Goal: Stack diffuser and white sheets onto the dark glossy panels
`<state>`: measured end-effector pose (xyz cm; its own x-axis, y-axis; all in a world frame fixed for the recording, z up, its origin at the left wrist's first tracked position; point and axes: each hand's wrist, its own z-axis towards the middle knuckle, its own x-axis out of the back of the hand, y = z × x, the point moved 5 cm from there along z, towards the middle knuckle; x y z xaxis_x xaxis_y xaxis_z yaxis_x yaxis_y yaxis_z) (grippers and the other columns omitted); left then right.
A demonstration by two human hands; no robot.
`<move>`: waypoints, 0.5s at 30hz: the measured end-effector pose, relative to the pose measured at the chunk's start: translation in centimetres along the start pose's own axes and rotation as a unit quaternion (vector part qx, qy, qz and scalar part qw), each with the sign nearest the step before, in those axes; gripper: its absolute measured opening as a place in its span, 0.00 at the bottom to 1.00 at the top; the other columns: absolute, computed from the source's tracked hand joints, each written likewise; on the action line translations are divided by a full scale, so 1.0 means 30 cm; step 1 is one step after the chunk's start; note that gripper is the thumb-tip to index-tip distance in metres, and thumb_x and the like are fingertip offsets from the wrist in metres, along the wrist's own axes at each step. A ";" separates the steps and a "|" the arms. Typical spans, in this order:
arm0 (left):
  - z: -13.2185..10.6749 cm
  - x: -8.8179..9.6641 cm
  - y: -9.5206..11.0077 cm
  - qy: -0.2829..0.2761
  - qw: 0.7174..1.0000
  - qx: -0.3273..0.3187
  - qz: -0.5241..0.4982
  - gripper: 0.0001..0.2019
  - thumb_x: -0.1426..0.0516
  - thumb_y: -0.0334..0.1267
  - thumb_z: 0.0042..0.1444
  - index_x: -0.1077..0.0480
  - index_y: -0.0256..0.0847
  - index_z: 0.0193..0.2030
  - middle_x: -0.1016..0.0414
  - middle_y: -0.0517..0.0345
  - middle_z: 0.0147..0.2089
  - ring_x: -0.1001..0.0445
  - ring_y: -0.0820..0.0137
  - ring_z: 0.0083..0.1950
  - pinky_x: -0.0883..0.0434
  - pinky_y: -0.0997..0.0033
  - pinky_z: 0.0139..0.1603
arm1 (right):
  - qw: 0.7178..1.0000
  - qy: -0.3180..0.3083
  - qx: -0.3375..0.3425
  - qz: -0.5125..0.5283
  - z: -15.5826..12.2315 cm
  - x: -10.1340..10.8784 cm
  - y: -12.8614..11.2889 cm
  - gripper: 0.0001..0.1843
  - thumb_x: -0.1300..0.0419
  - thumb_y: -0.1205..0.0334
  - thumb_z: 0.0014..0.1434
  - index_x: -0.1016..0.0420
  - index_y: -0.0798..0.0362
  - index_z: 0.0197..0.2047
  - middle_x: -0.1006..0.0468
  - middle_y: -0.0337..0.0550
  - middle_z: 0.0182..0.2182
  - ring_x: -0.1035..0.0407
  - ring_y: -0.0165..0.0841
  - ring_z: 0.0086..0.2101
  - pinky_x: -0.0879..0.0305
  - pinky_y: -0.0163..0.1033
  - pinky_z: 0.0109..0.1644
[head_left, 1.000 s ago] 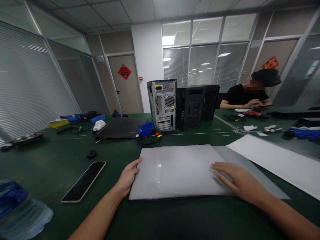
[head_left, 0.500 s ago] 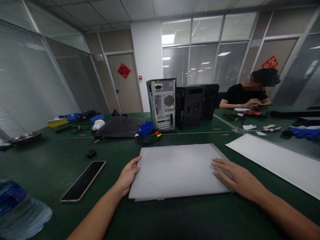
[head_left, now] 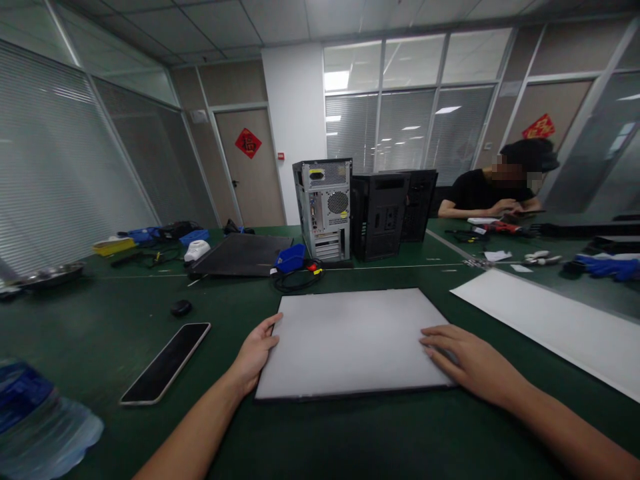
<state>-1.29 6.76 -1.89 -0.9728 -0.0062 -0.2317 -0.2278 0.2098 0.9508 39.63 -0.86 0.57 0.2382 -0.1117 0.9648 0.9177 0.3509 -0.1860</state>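
A flat grey-white rectangular panel (head_left: pixel 345 340) lies on the green table (head_left: pixel 350 440) right in front of me. My left hand (head_left: pixel 255 353) rests against the panel's left edge, thumb on top and fingers loosely curled at the side. My right hand (head_left: pixel 470 363) lies flat on the panel's right end, fingers stretched out and pressing down. The panel's dark underside edge shows along the near side.
A black phone (head_left: pixel 167 362) lies to the left, a water bottle (head_left: pixel 35 420) at the near left corner. A large white sheet (head_left: pixel 550 320) sits to the right. Computer towers (head_left: pixel 325 208), a cable coil (head_left: pixel 295 277) and tools stand farther back. A seated person (head_left: pixel 495 190) works at the far right.
The grey sheet that stuck out to the right under my right hand has slid left and now lies squared up with the panel. My hands stay at its two ends.
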 end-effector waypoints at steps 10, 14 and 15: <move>0.002 0.001 -0.005 -0.004 1.000 0.002 0.000 0.33 0.46 0.20 0.46 0.38 0.42 0.61 0.27 0.48 0.56 0.23 0.72 0.32 0.27 0.71 0.33 | 0.989 0.056 -0.112 -0.078 -0.019 0.047 0.233 0.25 0.54 0.44 0.62 0.31 0.44 0.57 0.33 0.40 0.57 0.40 0.38 0.57 0.45 0.50 0.63; 0.000 -0.001 -0.002 -0.002 1.000 0.000 0.001 0.32 0.47 0.20 0.46 0.37 0.41 0.61 0.28 0.47 0.57 0.23 0.71 0.32 0.27 0.71 0.32 | 0.955 0.099 -0.253 -0.118 -0.104 0.095 0.483 0.33 0.52 0.44 0.59 0.36 0.57 0.61 0.38 0.58 0.59 0.41 0.53 0.56 0.41 0.59 0.56; 0.000 -0.001 0.000 -0.002 1.000 -0.001 0.002 0.32 0.47 0.20 0.46 0.37 0.41 0.60 0.28 0.47 0.57 0.23 0.71 0.32 0.27 0.71 0.32 | 0.945 0.101 -0.287 -0.122 -0.131 0.102 0.535 0.35 0.51 0.44 0.58 0.36 0.60 0.60 0.37 0.63 0.58 0.39 0.56 0.55 0.39 0.59 0.53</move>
<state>-1.26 6.75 -1.89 -0.9733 -0.0018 -0.2295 -0.2249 0.2079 0.9520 56.35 0.79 -0.20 0.0005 -0.3204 0.9473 0.9604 -0.2638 -0.0897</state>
